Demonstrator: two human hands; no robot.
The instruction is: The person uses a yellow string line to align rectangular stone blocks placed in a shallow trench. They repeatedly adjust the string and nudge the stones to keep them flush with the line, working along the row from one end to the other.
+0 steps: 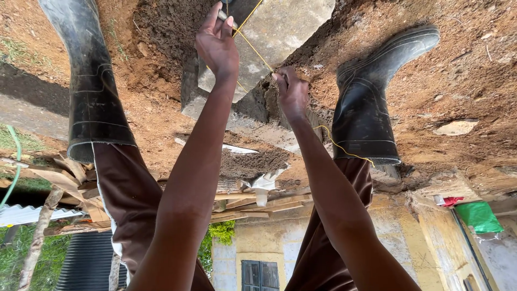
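Observation:
My left hand (216,46) reaches to the near corner of a grey concrete block (285,27) and pinches a thin yellow string (253,47) at its fingertips. My right hand (291,92) is closed on the same string lower along the block's edge, beside dark wet mortar (258,99). The string is taut between the hands. It then trails loose past my right wrist to the black rubber boot (366,102). A second black boot (91,81) stands at the left. The block sits in a trench of reddish-brown soil (161,102).
A heap of grey mortar (253,161) lies on a white sheet behind the block. Scrap timber (258,206) is stacked beyond it. A green hose (16,156) and corrugated sheet (21,215) are at the left. A yellowish wall (377,237) and a green cloth (478,215) are at the right.

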